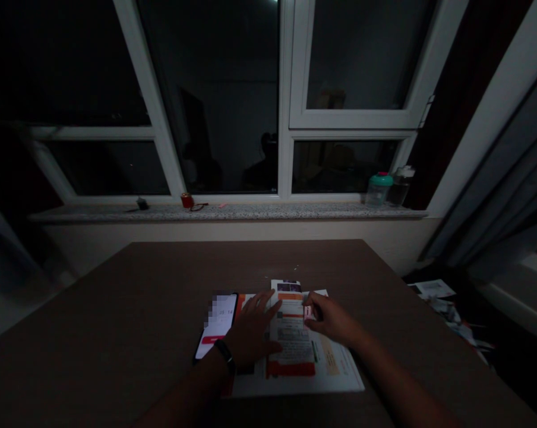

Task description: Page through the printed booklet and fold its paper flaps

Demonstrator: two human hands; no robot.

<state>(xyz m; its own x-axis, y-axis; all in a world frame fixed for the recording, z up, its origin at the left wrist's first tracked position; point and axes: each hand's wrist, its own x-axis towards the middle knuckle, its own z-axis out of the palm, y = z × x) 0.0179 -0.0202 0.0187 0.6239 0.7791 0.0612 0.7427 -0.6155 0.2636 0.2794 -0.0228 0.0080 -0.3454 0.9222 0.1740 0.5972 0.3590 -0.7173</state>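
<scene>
Two bare hands rest on a stack of printed paper sheets with orange and white panels (295, 351), which lies on the near middle of a dark brown wooden table (117, 309). The left hand (250, 330) lies flat, fingers spread, pressing the papers down; a black band (226, 352) circles its wrist. The right hand (328, 318) is curled, its thumb and forefinger pinching a small pale slip (308, 311) at the right edge of the narrow top sheet. Just beside the left hand, touching the papers' left edge, lies a black smartphone with a lit white screen (218, 324).

Beyond the table runs a speckled stone windowsill (259, 212) under white-framed windows (288, 125), dark outside. On the sill stand a clear jar with a teal lid (378, 189) and a clear bottle (401, 184) at the right, a small red object (187, 201) near the middle, and a small dark object (142, 204) left of it. Grey curtains (500, 208) hang at right, with loose papers (442, 300) on the floor below.
</scene>
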